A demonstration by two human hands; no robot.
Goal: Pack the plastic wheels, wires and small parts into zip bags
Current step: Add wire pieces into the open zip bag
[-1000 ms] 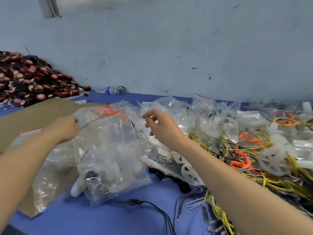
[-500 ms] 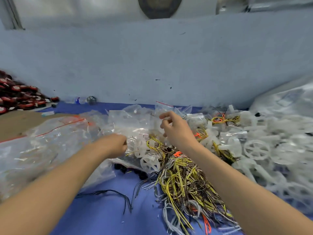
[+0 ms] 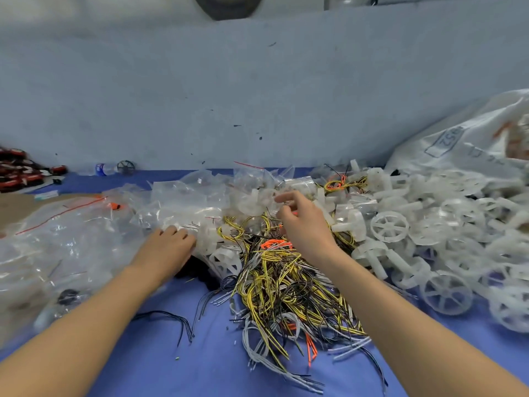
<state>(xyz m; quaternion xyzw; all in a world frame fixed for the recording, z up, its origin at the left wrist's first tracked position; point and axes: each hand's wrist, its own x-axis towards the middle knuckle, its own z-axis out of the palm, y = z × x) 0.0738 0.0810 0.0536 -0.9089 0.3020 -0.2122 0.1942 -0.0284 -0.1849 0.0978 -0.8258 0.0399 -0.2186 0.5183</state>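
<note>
Red and black pile: way out at 9 o'clock against the wall. Too blurry to say what the pieces are.
Bottle: lying on its side around 10 o'clock by the wall, with a dark wheel just beside it at its 3 o'clock.
Zip bags: big heap of clear ones with red seal strips on the 9 o'clock side of the blue table, running back toward 12. A few of them have bits inside.
Left hand: knuckles up at the 3 o'clock edge of the bag heap, fingers curled down onto the plastic. Honestly can't tell if it's got hold of a bag or is just resting there.
Wires: yellow, black, grey and a few orange ones. It's a tangled heap dead centre, spilling toward 6 o'clock.
Right hand: over the 12 o'clock end of the wires, thumb and forefinger curled close together. Can't tell whether anything's pinched in there.
Plastic wheels: white spoked ones in a massive loose pile at 3 o'clock, touching the wires.
Sack: white, slumped at 2 o'clock behind the wheels.
</note>
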